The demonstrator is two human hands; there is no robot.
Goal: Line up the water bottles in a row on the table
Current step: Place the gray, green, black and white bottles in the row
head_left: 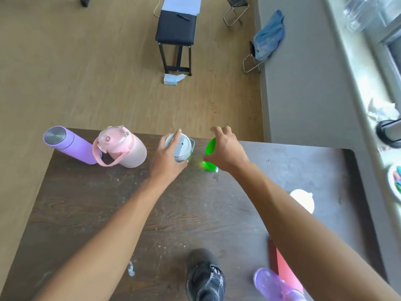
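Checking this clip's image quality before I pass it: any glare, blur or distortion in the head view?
Head view: wide-angle bending tilts the purple bottle and pink bottle outward; the window strip at right is blown out; the green bottle throws a green glow on the table; the right hand fingertips are slightly motion-blurred; the left hand is fairly sharp.

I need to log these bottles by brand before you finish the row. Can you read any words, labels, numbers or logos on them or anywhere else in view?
No text can be read anywhere.
purple bottle: plain, no print visible.
pink bottle: no readable marking.
grey-lidded bottle: only a small dark mark on the lid, too small to read.
green bottle: mostly covered by the right hand.
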